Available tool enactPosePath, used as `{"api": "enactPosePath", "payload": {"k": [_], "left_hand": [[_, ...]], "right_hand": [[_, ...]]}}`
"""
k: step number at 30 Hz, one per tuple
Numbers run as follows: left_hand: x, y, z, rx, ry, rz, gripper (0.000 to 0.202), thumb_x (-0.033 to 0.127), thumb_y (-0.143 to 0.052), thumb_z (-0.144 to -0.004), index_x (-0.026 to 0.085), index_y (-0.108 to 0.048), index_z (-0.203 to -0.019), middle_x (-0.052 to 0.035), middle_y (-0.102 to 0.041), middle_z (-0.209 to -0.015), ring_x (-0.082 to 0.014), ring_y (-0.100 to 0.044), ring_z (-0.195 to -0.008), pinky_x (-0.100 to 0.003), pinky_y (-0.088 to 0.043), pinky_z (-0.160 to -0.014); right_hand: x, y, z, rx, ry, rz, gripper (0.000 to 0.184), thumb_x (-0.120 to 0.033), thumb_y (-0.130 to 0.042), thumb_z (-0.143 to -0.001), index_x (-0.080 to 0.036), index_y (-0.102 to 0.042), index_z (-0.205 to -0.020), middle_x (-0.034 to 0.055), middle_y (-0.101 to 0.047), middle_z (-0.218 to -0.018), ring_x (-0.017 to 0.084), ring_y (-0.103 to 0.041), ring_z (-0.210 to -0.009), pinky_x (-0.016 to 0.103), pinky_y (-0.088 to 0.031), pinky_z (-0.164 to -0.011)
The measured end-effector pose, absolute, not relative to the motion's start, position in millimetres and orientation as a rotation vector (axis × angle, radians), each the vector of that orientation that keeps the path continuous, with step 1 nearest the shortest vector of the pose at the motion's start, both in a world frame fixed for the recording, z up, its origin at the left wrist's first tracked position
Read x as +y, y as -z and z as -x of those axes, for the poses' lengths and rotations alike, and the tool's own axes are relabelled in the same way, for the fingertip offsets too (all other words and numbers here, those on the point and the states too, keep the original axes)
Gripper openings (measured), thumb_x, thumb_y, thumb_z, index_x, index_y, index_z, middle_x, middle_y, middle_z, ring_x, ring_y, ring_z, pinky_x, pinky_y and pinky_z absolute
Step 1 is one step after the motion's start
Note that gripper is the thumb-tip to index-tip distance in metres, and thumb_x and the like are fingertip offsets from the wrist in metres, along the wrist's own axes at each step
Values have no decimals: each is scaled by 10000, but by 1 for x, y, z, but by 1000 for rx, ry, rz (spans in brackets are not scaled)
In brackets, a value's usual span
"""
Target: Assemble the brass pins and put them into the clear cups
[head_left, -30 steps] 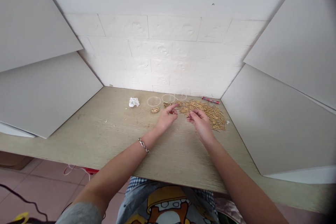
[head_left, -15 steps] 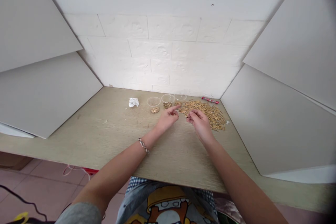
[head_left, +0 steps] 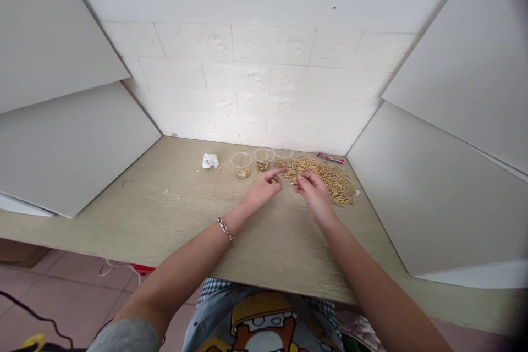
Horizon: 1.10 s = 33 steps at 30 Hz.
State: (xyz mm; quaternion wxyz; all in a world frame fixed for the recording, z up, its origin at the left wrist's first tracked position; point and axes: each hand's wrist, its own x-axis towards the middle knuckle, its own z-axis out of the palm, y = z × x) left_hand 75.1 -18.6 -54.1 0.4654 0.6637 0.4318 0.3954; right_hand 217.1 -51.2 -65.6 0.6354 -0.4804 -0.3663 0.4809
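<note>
My left hand (head_left: 264, 188) is over the table just left of a spread heap of thin gold-coloured pins (head_left: 330, 179). Its index finger points right toward the heap, while the thumb and other fingers are curled in. Whatever those curled fingers hold, if anything, is hidden. Facing it, my right hand (head_left: 315, 198) is at the heap's near left edge, thumb and fingertips pinched together. What sits in that pinch is too small to make out. Beyond my left hand lie small piles of gold-coloured pieces: a left pile (head_left: 243, 174), a middle pile (head_left: 263, 166) and a right pile (head_left: 280, 163).
Behind the piles stand clear round containers, a left one (head_left: 241, 160), a middle one (head_left: 264, 154) and a right one (head_left: 284, 152). Crumpled white paper (head_left: 210, 160) lies further left. A red tube (head_left: 330, 158) lies behind the heap. White panels (head_left: 462, 187) flank the table (head_left: 198, 220).
My left index finger has dipped slightly and shifted a little to the right. My right hand has stayed almost where it was, still pinched.
</note>
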Motion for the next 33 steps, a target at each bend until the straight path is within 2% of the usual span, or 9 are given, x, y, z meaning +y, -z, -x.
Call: {"api": "enactPosePath", "payload": {"k": [6, 11, 15, 21, 27, 33], "left_hand": [[-16, 58, -76, 1007, -1027, -1592, 523, 55, -445, -595, 168, -607, -1079, 39, -500, -631, -73, -415, -594, -194, -350, -620], [-19, 54, -76, 957, -1052, -1521, 450, 38, -413, -598, 149, -648, -965, 37, -427, -598, -66, -361, -547, -189, -314, -554], [-21, 50, -76, 968, -1046, -1505, 439, 31, -414, -592, 144, -648, -947, 38, -415, -593, -68, -358, -547, -189, -308, -546], [-19, 53, -76, 969, -1018, -1509, 439, 42, -435, -599, 153, -640, -971, 37, -457, -612, -73, -387, -561, -200, -332, -575], [-15, 58, -75, 987, -1043, -1533, 456, 42, -455, -597, 162, -635, -998, 14, -535, -711, -87, -459, -653, -200, -359, -624], [-18, 54, -74, 1043, -1002, -1552, 454, 61, -471, -606, 158, -626, -1021, 18, -545, -677, -90, -470, -627, -207, -375, -620]], "right_hand": [[-52, 65, -217, -841, -1087, 1118, 290, -407, -671, -594, -189, -552, -745, -13, -601, -662, 103, -550, -593, 282, -470, -637], [-52, 65, -217, -840, -1095, 1107, 282, -400, -671, -600, -189, -553, -745, -12, -600, -658, 102, -548, -594, 281, -471, -638], [-51, 65, -217, -841, -1091, 1106, 284, -402, -674, -598, -190, -558, -749, -10, -603, -666, 104, -550, -599, 287, -473, -645], [-51, 65, -217, -851, -1092, 1108, 298, -414, -674, -591, -189, -554, -746, -10, -599, -663, 106, -550, -598, 285, -477, -635], [-51, 65, -217, -836, -1101, 1096, 281, -400, -680, -592, -191, -558, -734, -16, -598, -661, 97, -548, -594, 274, -473, -633], [-51, 65, -217, -827, -1109, 1089, 275, -394, -682, -595, -195, -559, -739, -19, -602, -661, 98, -549, -596, 278, -472, -639]]}}
